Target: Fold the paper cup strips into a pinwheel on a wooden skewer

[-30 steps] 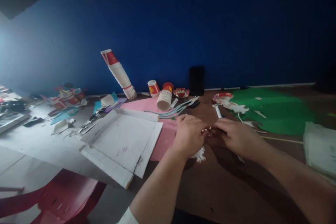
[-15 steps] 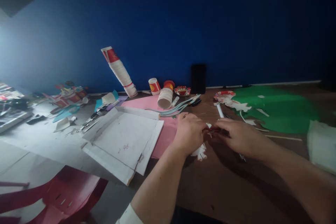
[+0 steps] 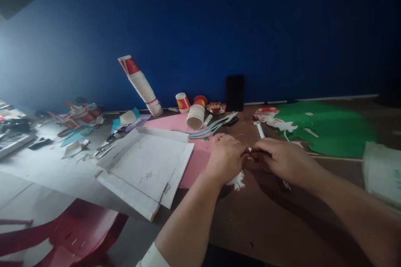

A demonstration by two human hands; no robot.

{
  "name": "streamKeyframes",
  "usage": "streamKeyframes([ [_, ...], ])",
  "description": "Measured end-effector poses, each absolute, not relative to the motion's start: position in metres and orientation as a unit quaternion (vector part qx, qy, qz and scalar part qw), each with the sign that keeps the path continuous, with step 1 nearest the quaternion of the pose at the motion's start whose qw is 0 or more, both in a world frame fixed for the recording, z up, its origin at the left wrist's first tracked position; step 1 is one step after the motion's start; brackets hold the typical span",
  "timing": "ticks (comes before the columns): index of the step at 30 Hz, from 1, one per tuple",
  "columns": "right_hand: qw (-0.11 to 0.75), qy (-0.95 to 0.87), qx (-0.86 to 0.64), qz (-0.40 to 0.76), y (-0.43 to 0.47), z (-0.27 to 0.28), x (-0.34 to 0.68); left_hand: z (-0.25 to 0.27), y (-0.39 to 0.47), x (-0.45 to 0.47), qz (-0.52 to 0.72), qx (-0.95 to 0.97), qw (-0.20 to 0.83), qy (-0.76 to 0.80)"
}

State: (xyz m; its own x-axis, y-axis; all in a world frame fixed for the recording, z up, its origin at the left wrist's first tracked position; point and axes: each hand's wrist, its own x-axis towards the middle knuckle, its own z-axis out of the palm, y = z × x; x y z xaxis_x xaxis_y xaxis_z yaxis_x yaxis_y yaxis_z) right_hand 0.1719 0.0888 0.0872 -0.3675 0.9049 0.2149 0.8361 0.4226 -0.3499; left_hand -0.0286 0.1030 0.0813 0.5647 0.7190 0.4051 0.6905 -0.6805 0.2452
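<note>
My left hand (image 3: 226, 156) and my right hand (image 3: 278, 158) meet low over the brown table (image 3: 250, 217). Both are closed, their fingertips pinching a small piece of white paper (image 3: 249, 150); most of it is hidden by the fingers. Just below my left hand shows a white cut-out paper piece (image 3: 237, 180) with reddish edges; whether it joins the pinched piece I cannot tell. A white stick-like tube (image 3: 260, 130) lies behind my right hand. Past its wrist side, the tip of a pen-like object (image 3: 286, 185) sticks out.
An open white cardboard tray (image 3: 150, 162) lies on pink paper (image 3: 200, 158) at left. Behind stand a leaning stack of paper cups (image 3: 142, 85), more cups (image 3: 196, 117) and a dark phone-like slab (image 3: 235, 93). Green paper (image 3: 341, 129) with scraps lies right. A red chair (image 3: 84, 229) is lower left.
The view has shifted slightly. My fingertips have moved a little closer around the small paper piece, and the red bit seen between them is now less visible.
</note>
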Motion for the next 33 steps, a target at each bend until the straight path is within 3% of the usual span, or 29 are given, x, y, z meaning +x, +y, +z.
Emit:
streamKeyframes([
  [33,0.176,-0.823,-0.532,0.093,0.0931,0.0806,0.1742,0.0798,0.1054,-0.0273,0.253,0.881,0.046,0.397],
])
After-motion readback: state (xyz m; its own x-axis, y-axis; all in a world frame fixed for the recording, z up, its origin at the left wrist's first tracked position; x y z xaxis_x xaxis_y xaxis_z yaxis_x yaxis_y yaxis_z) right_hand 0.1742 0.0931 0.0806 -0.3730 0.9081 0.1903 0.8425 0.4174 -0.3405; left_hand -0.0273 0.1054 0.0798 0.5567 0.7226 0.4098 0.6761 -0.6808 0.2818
